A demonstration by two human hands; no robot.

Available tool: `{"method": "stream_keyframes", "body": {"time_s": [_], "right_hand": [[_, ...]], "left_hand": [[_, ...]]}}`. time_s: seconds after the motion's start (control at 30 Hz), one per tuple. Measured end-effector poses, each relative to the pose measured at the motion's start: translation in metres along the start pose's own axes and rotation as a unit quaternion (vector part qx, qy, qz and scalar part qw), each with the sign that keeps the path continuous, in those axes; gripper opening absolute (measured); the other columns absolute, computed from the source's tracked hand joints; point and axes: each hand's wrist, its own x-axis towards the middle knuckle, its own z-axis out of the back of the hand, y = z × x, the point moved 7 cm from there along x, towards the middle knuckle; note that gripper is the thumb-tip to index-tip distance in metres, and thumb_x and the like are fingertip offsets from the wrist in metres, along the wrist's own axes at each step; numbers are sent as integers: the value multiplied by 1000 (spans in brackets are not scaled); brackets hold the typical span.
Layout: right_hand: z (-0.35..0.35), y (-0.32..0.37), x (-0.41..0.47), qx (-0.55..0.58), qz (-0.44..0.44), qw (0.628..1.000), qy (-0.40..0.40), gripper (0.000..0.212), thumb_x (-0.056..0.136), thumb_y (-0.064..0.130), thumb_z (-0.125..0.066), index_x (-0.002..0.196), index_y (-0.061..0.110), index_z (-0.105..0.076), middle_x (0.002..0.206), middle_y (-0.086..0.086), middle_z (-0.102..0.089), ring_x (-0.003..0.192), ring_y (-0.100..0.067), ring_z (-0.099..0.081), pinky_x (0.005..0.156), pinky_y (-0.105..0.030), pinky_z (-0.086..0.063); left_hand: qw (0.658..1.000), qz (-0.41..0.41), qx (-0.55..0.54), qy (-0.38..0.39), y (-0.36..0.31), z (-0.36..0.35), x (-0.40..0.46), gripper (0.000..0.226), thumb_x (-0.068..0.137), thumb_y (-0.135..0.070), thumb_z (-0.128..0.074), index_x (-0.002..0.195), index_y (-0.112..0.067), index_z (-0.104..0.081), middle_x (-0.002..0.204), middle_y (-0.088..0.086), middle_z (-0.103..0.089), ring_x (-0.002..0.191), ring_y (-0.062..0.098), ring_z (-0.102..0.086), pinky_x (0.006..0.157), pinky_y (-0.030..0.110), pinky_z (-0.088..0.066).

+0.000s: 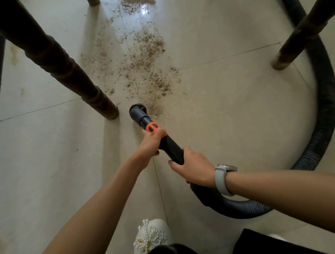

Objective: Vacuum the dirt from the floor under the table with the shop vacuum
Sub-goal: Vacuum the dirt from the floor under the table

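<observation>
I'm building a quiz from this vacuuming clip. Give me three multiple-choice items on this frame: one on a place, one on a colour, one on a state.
1. Where does the dirt lie relative to the brush nozzle?
A. Mostly beyond it, away from the person
B. Only behind it, by the shoe
C. On top of it

2. What colour is the collar on the wand?
A. Green
B. Orange
C. White

3. How is the wand held?
A. By one hand only
B. By both hands
C. It lies loose on the floor

Answers:
1 A: the dirt spreads up the tiles past the brush nozzle.
2 B: the collar is orange.
3 B: the left hand grips the wand near the collar, and the right hand grips it lower.
</observation>
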Motion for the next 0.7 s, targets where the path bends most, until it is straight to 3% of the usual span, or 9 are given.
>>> {"method": "stream_keyframes", "body": {"time_s": [0.13, 0.23, 0.27, 0.37, 0.53, 0.7], "right_hand": [[-4, -16, -19, -5, -1, 1000, -18, 40, 87, 52, -52, 104, 18, -42, 91, -6, -64, 77, -28, -66, 73, -43, -56], [-1, -25, -30, -10, -9, 999, -29, 37, 87, 52, -51, 101, 19, -42, 87, -4, -64, 75, -26, -66, 69, -38, -54], [1, -28, -33, -11, -9, 999, -35, 37, 87, 52, -51, 101, 19, -42, 87, -3, -64, 74, -26, -66, 68, -36, -54], [4, -34, -40, -12, -12, 999, -38, 37, 87, 52, -51, 101, 19, -42, 87, -3, -64, 73, -25, -65, 65, -34, -53], [9, -46, -52, -3, -17, 999, -45, 39, 87, 53, -52, 101, 19, -40, 89, -4, -64, 78, -29, -66, 71, -39, -53], [14, -53, -61, -1, -18, 997, -75, 39, 89, 53, -50, 103, 19, -36, 83, -3, -62, 75, -30, -64, 68, -38, -52]], "left_hand": [[1000, -7, -9, 20, 13, -14, -20, 49, 91, -34, -50, 131, -16, -26, 99, 4, -52, 89, 16, -53, 76, 33, -43], [999, 0, -7, 34, 17, -26, -28, 22, 93, -33, -48, 109, -23, -38, 100, 6, -51, 87, 15, -52, 78, 33, -42], [999, -2, -7, 34, 16, -29, -31, 23, 93, -33, -48, 110, -22, -37, 99, 5, -51, 86, 14, -52, 78, 33, -41], [999, -9, -1, 33, 18, -38, -33, 53, 92, -36, -49, 133, -14, -23, 94, 1, -52, 85, 11, -53, 75, 31, -43], [1000, -7, -2, 27, 21, -51, -40, 61, 93, -37, -49, 140, -13, -18, 94, 0, -51, 83, 10, -52, 68, 26, -44], [999, -21, 8, 39, 15, -65, -43, 63, 94, -37, -48, 141, -12, -16, 90, -3, -49, 79, 8, -51, 70, 27, -44]]}}
